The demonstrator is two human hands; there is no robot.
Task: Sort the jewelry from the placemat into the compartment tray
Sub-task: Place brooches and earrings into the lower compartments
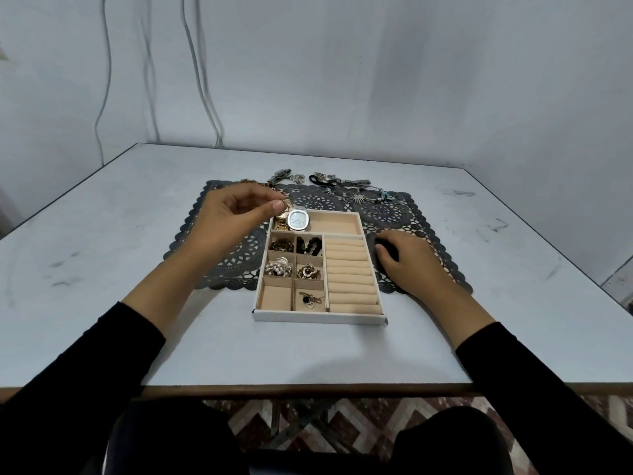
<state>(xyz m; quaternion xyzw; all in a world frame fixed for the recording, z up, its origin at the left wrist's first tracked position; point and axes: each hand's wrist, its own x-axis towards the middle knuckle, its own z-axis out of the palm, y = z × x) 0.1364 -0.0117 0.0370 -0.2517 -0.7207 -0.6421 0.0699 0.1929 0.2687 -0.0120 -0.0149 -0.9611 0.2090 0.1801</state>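
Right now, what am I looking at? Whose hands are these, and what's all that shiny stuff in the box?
There is no machine here, just a person sorting jewelry. The camera sits on their head, so you look down over their own arms. The left hand pinches a small gold piece above the far left corner of the compartment tray. The right hand rests on the dark lacy placemat beside the tray; I cannot tell if it holds anything. In the tray lie a watch, black beads and a pearly brooch. More jewelry lies along the mat's far edge.
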